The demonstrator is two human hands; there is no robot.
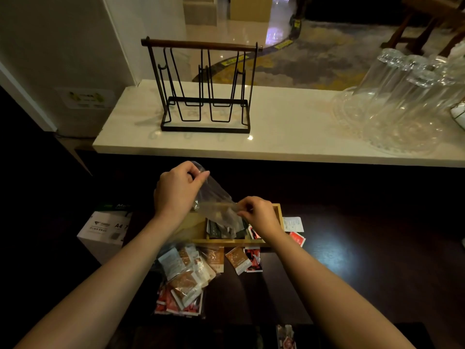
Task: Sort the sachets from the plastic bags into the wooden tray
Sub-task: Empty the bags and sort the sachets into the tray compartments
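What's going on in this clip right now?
A person holds a clear plastic bag tipped over the wooden tray: the left hand grips its upper end, the right hand pinches its lower end. Dark sachets sit in the tray below the bag. More sachets, orange and red, lie on the dark table in front of the tray, unsorted.

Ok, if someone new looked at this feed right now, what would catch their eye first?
Probably both hands at centre: the left hand and right hand hold a clear plastic bag tipped over the wooden tray. Next, the heap of sachets just in front of the tray, then the black wire rack on the pale counter behind.
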